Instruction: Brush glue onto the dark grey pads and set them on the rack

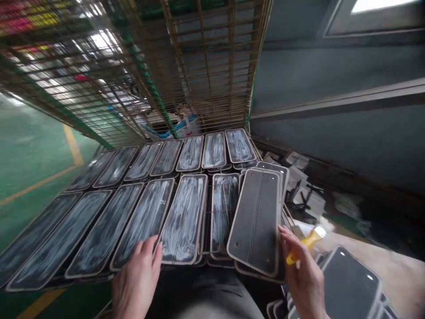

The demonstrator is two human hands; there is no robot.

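Note:
Two rows of dark rectangular panels (146, 217) smeared with whitish glue lie side by side on a wire rack in front of me. My left hand (137, 279) rests open, fingers flat, on the near edge of one glued panel. A clean dark grey panel (257, 221) with two seam lines lies tilted at the right end of the near row. My right hand (303, 274) touches that panel's right edge with its fingertips and grips a yellow-handled brush (307, 243) with pale bristles.
A tall wire-mesh cage (186, 66) stands behind the rack. A stack of clean dark panels (348, 288) sits at the lower right. Scraps and papers (305, 190) litter the floor by the grey wall. Green floor with yellow lines (36, 150) lies to the left.

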